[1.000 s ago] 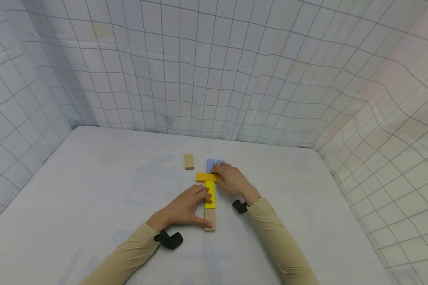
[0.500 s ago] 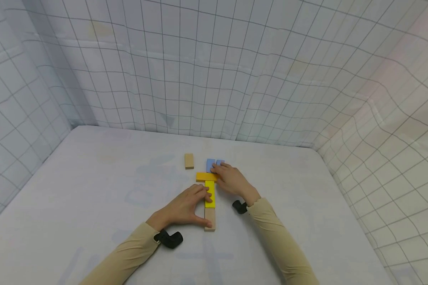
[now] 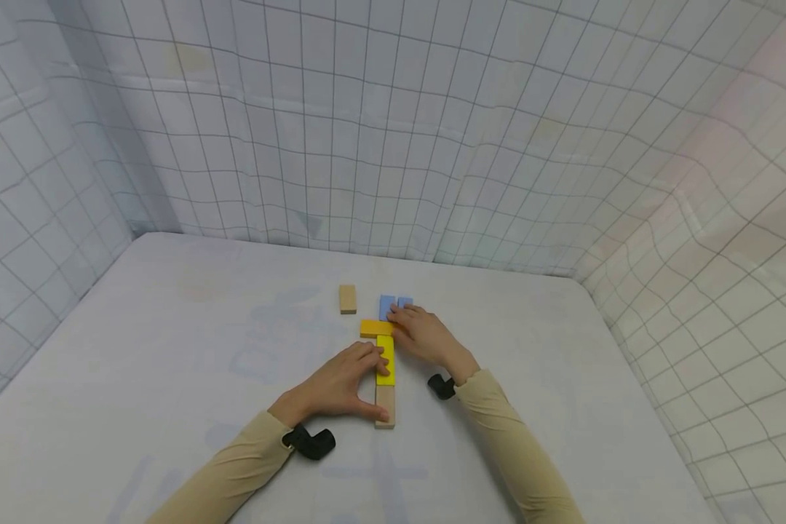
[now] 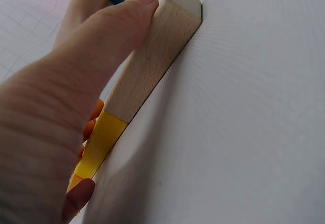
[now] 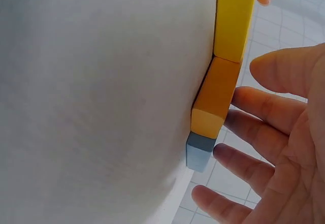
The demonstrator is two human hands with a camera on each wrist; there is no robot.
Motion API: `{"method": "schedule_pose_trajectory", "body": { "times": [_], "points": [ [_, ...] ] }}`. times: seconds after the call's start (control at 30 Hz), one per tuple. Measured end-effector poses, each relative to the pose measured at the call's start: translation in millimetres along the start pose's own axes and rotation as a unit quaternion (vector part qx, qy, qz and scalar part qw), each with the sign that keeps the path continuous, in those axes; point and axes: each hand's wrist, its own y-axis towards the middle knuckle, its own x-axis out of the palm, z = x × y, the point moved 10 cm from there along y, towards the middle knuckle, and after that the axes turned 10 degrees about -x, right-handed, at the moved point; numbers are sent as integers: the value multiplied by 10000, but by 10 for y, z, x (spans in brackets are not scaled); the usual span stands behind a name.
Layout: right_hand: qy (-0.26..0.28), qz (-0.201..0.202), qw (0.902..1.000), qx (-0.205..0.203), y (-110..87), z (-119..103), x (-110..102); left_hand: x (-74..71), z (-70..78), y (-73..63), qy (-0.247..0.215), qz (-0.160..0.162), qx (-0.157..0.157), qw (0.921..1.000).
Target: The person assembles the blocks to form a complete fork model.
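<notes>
My left hand (image 3: 337, 382) spreads along the left side of a column of flat blocks. Its thumb rests on the plain wooden block (image 3: 385, 397) at the near end, while its fingertips lie over the yellow block (image 3: 387, 344). Across the yellow block's far end sits an orange block (image 3: 373, 329), forming a T. My right hand (image 3: 430, 338) reaches over the orange block's right end and toward two blue blocks (image 3: 386, 306) beyond it. In the right wrist view, loosely bent fingers hover at the orange block (image 5: 217, 92) and one blue block (image 5: 199, 155), with the thumb apart.
Another plain wooden block (image 3: 347, 299) lies by itself behind and left of the T. The white tabletop (image 3: 203, 349) ends at a hanging grid-patterned sheet (image 3: 367, 145) at the back and sides. Each wrist carries a black camera (image 3: 310, 442).
My right hand has drawn slightly toward me, uncovering more of the right blue block and covering more of the orange block. My left hand and the blocks stay put.
</notes>
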Motion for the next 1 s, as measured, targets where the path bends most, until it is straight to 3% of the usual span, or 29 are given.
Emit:
{"method": "schedule_pose_trajectory", "body": {
  "times": [0.57,1.0],
  "points": [
    [-25,154,9997,-185,-45,-25,-30,15,9,3,86,-50,-92,9999],
    [46,-32,9997,-226,-68,-19,1,17,1,8,108,-22,-81,9999]
  ]
}}
